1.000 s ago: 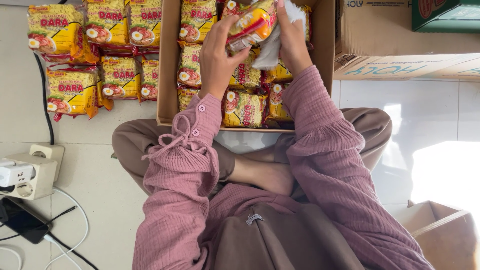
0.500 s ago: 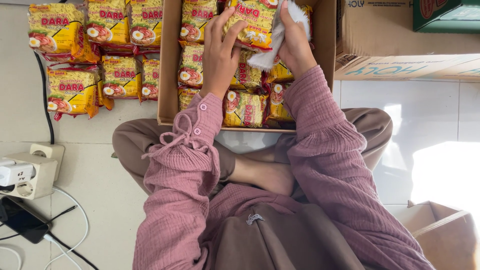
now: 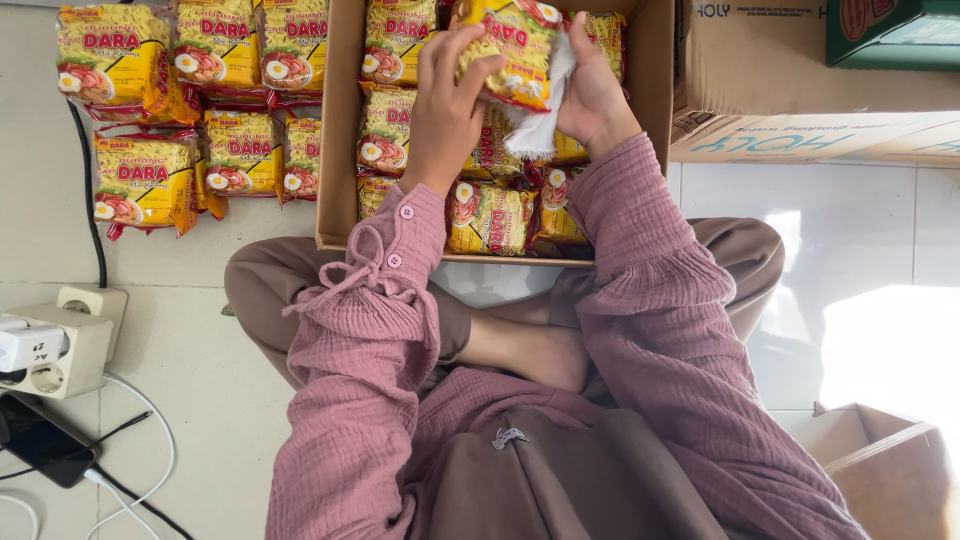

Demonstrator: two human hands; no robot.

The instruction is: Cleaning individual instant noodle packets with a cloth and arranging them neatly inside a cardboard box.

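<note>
- Head view: the person sits cross-legged on the tiled floor (image 3: 200, 370) with an open cardboard box (image 3: 338, 130) just beyond the knees; everything below is placed against that box.
- The left hand (image 3: 445, 115) is closed on the left edge of a yellow noodle packet (image 3: 510, 50), held above the box's far half.
- The right hand (image 3: 592, 95) presses a white cloth (image 3: 535, 125) against the packet's right side and underside, fingers folded round it; both hands are clamped on the same packet, close together.
- Inside the box, more noodle packets (image 3: 490, 215) lie in rows, filling the near and left parts as far as the arms let me see.
- To the left of the box, outside it, a loose stack of packets (image 3: 190, 100) lies on the floor.
- To the right of the box stands a second cardboard carton (image 3: 810, 110) with a green box (image 3: 890, 30) on top.
- Well to the near left of the box, a white power strip (image 3: 55, 345), a black cable (image 3: 90, 200) and a dark phone (image 3: 40, 450).
- Progress, as a judgement: the box looks largely filled, the held packet is mid-wipe, and the floor stack suggests a fair share remains.
- Against the earlier frames: the packet has turned from tilted to nearly square with the box, and the cloth has slid from its upper right towards its lower right edge. The box and floor stack have not moved.
</note>
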